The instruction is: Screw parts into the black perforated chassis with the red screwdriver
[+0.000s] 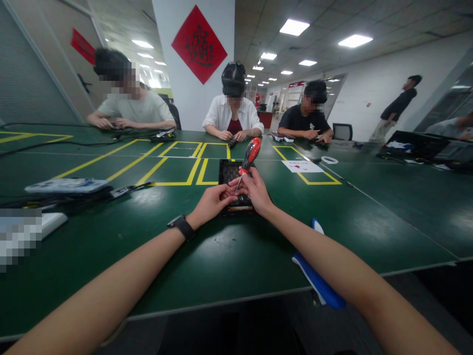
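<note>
A screwdriver [252, 152] with a red and black handle stands tilted, handle up, its thin shaft pointing down and left. My right hand [257, 191] grips it low, where the handle meets the shaft. Beside the shaft's lower end, my left hand [211, 201] has its fingers pressed together; whatever they may pinch is too small to see. Both hands are over a black open case [226, 170] on the table, with a dark, bumpy inside. My hands cover much of the case's middle.
Yellow tape outlines [173, 184] mark the green table [229, 266]. A boxed item [68, 185] and cables lie left. A paper sheet [302, 166] and tape roll [329, 160] lie right. A blue-and-white object [318, 281] overhangs the front edge under my right forearm. Several people sit opposite.
</note>
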The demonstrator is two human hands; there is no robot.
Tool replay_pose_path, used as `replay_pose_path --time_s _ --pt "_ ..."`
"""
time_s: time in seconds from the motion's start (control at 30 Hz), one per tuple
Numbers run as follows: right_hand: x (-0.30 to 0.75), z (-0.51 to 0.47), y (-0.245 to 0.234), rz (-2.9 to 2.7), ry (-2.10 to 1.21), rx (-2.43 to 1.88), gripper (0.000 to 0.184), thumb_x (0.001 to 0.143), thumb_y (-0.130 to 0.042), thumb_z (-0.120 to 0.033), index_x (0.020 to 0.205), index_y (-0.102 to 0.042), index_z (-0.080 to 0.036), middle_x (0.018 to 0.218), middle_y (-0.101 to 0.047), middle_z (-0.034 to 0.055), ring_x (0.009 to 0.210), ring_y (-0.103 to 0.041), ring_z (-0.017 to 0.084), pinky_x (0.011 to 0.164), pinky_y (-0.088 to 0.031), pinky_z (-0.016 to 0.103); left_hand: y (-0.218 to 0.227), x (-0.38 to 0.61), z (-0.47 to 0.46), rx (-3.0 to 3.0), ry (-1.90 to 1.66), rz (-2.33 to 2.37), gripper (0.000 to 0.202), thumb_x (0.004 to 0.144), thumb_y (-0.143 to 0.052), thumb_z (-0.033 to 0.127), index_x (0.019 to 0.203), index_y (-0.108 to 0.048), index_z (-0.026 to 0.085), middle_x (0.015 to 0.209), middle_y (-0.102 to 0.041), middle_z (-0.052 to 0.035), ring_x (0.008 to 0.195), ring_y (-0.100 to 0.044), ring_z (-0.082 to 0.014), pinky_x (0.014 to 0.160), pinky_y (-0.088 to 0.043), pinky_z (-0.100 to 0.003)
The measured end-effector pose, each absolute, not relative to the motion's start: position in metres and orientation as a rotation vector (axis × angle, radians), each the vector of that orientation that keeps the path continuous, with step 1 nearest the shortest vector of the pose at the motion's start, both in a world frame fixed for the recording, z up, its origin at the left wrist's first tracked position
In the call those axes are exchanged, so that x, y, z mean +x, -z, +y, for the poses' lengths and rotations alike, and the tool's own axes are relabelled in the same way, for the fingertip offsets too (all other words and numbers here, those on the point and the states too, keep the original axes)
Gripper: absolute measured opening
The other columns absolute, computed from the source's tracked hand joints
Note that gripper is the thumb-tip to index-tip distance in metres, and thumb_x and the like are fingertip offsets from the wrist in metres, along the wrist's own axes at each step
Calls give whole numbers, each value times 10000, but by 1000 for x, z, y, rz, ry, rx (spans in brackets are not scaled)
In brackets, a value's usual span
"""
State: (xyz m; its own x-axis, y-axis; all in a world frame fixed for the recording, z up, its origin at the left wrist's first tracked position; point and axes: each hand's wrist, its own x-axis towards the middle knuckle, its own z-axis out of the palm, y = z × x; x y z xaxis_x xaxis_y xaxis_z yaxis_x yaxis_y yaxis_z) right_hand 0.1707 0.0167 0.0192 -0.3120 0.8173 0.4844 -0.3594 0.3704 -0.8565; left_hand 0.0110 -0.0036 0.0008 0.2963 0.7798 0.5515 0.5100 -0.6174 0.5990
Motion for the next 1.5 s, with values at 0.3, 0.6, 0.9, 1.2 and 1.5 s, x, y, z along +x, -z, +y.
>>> replay_pose_path --time_s 0.3,0.6,0.9,1.2,1.5 --pt "174 19 -20 -1419 -1350 -430 310 888 -427 -414 1118 -438 -206 757 -660 15 622 -632 115 554 -522 233 -1 9 -2 2303 -1179 1141 254 835 -528 349 881 -649 130 792 -661 -37 681 -554 -140 650 -416 -250" --pt "172 17 -20 -1411 -1294 -435 310 858 -489 -435 1078 -434 -223 743 -655 -4 611 -621 103 540 -508 213 -3 13 -5 2269 -1201 1138 236 779 -599 370 846 -601 144 685 -576 1 576 -475 -111 559 -390 -229" --pt "172 15 -21 -1432 -1262 -446 320 852 -499 -453 1063 -429 -224 739 -656 -4 601 -612 100 536 -511 212 -2 12 -3 2207 -1182 1140 293 739 -640 424 793 -611 138 649 -569 13 561 -461 -101 547 -380 -220" --pt "173 20 -18 -1418 -1343 -449 447 888 -328 -543 1143 -451 -197 766 -665 36 629 -628 120 547 -517 232 -1 11 -3 2236 -1179 1164 240 770 -614 354 830 -650 125 625 -588 10 549 -475 -101 546 -381 -219" --pt "173 20 -19 -1432 -1303 -462 327 872 -470 -411 1135 -445 -217 763 -667 11 620 -625 107 539 -512 212 0 10 -1 2253 -1173 1118 253 814 -557 357 863 -656 130 781 -664 -39 653 -546 -136 636 -419 -249"
